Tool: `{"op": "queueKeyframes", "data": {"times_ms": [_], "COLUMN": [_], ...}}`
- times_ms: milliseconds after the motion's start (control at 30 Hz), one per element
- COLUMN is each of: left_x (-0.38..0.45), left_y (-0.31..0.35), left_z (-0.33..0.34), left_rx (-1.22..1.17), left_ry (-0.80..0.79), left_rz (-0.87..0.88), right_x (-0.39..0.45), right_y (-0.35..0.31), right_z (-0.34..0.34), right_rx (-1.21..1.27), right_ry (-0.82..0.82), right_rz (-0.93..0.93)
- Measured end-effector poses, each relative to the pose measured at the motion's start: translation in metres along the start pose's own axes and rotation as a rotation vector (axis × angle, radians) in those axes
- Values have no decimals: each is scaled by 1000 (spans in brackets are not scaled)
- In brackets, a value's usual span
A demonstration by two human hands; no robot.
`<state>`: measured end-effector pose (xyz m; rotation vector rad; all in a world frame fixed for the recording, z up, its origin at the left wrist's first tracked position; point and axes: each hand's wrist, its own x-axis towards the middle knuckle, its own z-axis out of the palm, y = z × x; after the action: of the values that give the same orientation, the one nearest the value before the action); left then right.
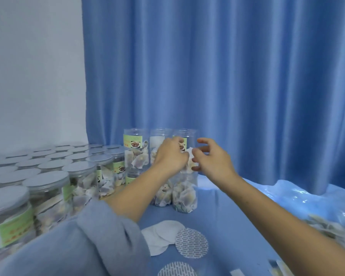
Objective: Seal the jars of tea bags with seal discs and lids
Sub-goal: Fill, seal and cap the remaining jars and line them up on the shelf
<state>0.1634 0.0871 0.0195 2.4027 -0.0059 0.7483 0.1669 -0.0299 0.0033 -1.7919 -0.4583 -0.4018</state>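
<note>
Clear plastic jars of tea bags stand stacked in two tiers at the table's middle; the upper ones (135,148) have no lids. My left hand (170,156) and my right hand (211,158) are raised in front of the upper right jar (188,136). Between their fingertips is a small white piece (190,154); I cannot tell what it is. A lower jar (184,194) stands beneath my hands. Loose seal discs lie on the blue table near me: white ones (161,236) and patterned ones (191,243), (176,268).
Several lidded jars with silver lids (46,181) fill the left side. A clear plastic bag of tea bags (331,222) lies at the right. A blue curtain (227,76) hangs behind the table. My grey sleeve (100,236) covers the near left.
</note>
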Motion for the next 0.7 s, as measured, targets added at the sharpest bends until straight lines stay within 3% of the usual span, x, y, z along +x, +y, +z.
{"op": "queueKeyframes", "data": {"times_ms": [167,367,567,700], "left_x": [57,103,96,71], "left_y": [-26,-37,-38,-29], "left_z": [22,39,53,42], "left_rx": [316,224,91,80], "left_ry": [-42,-148,15,21], "left_rz": [14,-88,23,109], "right_x": [31,54,55,50], "right_y": [35,62,72,59], "right_z": [2,8,9,-1], "right_rx": [-39,-61,-154,-232], "right_ry": [11,17,61,33], "right_rz": [69,73,-30,-167]}}
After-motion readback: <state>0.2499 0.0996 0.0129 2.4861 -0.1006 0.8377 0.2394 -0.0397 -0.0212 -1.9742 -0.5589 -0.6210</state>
